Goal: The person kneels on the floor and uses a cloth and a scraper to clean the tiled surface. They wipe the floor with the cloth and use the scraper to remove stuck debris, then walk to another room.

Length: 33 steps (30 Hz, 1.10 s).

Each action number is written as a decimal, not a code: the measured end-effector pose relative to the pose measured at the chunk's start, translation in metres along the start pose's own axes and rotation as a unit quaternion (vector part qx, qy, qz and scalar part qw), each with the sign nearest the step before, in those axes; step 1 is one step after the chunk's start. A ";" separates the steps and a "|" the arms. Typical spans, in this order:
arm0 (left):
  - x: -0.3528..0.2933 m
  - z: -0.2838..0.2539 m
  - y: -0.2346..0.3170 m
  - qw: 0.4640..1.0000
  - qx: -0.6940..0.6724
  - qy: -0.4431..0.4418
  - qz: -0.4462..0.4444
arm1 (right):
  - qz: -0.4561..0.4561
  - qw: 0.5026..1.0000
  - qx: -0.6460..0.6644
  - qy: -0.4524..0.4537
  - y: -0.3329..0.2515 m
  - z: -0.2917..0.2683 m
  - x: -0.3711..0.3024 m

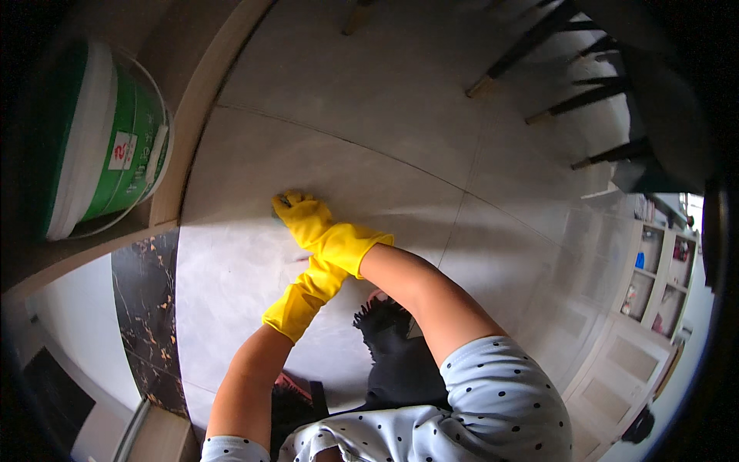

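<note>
Spotted sleeve [500, 393] up front, tiled floor [239, 281] getting the attention

So the grey floor is right below the person, running off under the stool legs [504, 58]. Right hand [304, 219], in a yellow glove, is down at the tile with its fingers curled. Can't tell if they're clamped on anything. Left hand [326, 276], same kind of glove, comes up under the right cuff and its fingers are hidden, so no clue on its grip either.

Progress? Looks mid-job to me. Smeary pale marks sit around the gloves, but I see no clear line between finished and unfinished tile, so what's left is anyone's guess.

Hard to make out: a dark sliver [284, 201] by the right fingertips, could be a pad or just shadow. Far tiles are dim, and the black rim crops the green-and-white bucket [115, 158].
</note>
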<state>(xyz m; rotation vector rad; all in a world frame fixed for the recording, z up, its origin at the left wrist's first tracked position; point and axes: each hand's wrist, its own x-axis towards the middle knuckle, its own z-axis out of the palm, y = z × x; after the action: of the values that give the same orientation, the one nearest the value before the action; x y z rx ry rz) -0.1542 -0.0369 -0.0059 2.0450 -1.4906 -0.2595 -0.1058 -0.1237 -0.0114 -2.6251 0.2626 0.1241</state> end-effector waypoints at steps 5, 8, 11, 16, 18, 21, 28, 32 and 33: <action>-0.039 -0.066 -0.005 0.968 -0.172 -0.158 -0.091 | 0.015 0.963 0.269 -0.021 0.033 -0.031 -0.026; -0.123 -0.106 -0.020 0.780 -0.509 -0.079 -0.356 | 0.040 0.948 0.307 -0.069 0.072 -0.091 -0.057; -0.211 -0.152 -0.044 0.742 -0.534 -0.028 -0.405 | 0.205 0.956 0.205 0.043 0.131 -0.126 -0.099; -0.305 -0.181 -0.021 0.628 -0.399 -0.048 -0.666 | 0.299 0.897 0.028 0.324 0.235 -0.107 -0.156; -0.344 -0.169 -0.019 0.571 -0.400 -0.058 -0.714 | 0.309 0.884 0.009 0.350 0.241 -0.086 -0.158; -0.369 -0.147 -0.025 0.500 -0.381 -0.056 -0.775 | 0.252 0.887 -0.083 0.377 0.161 -0.028 -0.114; -0.360 -0.104 -0.042 0.405 -0.353 -0.018 -0.843 | 0.134 0.953 0.042 0.269 -0.022 0.036 -0.070; -0.380 -0.084 -0.042 0.479 -0.348 0.014 -0.806 | 0.115 0.958 0.164 0.206 -0.044 0.030 -0.057; -0.383 -0.083 -0.040 0.490 -0.345 0.019 -0.800 | 0.095 0.950 0.197 0.221 -0.035 0.027 -0.060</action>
<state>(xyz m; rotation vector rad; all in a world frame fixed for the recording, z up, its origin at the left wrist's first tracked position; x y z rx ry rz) -0.2183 0.3511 -0.0305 1.8851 0.9865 -1.2022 -0.1586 -0.0704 -0.0105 -2.1951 0.6249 -0.4171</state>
